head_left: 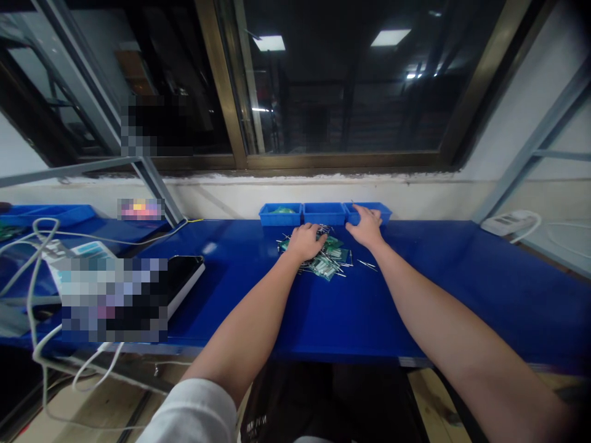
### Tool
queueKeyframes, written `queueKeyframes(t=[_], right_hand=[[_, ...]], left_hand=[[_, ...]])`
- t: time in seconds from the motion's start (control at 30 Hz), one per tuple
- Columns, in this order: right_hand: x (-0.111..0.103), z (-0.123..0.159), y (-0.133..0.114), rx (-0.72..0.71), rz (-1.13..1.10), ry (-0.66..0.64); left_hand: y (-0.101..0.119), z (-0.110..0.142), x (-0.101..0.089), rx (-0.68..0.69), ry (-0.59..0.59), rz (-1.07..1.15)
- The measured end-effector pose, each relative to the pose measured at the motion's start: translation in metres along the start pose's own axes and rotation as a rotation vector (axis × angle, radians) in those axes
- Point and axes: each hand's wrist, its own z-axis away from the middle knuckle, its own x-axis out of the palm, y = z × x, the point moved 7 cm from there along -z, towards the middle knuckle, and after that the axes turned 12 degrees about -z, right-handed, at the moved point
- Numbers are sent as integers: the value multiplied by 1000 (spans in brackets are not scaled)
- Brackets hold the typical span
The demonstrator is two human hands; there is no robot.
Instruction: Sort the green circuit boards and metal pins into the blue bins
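My left hand (305,242) lies over the left side of a pile of thin metal pins and small clear-green packets (325,266) on the blue table. Its fingers are spread and touch the heap. At the near edge of the right blue bin (384,215) is my right hand (367,226), with thumb and index finger apart. A tiny thin sliver shows by its index fingertip; whether the hand touches it I cannot tell. A few loose metal pins (367,265) lie on the table below my right hand, right of the pile.
The left blue bin (280,216) holds green packets; the middle blue bin (324,214) adjoins it. A dark-topped white device (187,277) and white cables (32,295) occupy the left. A white box with a cord (510,222) stands far right, near a grey metal frame (545,138).
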Motion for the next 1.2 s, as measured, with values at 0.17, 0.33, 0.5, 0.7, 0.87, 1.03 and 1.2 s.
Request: queueKeyframes(t=[0.17,0.33,0.5,0.7,0.87,1.03,1.2], right_hand=[[9,-2,17,127,68,-115],[24,1,28,198,75,-269],[25,1,28,196,80,-279],[13,0,39,272,136,-173],[17,1,42,297,177,-242],[23,2,40,275,177,-295],[23,3,37,250,160,-285]], left_hand=[[0,0,3,3,-25,-12],[1,0,5,8,-58,-3],[1,1,7,6,-80,-4],[-1,0,5,-4,-63,-6],[-5,0,8,-46,-77,-36],[-4,1,19,-26,-179,-28],[-4,1,17,1,-158,-21]])
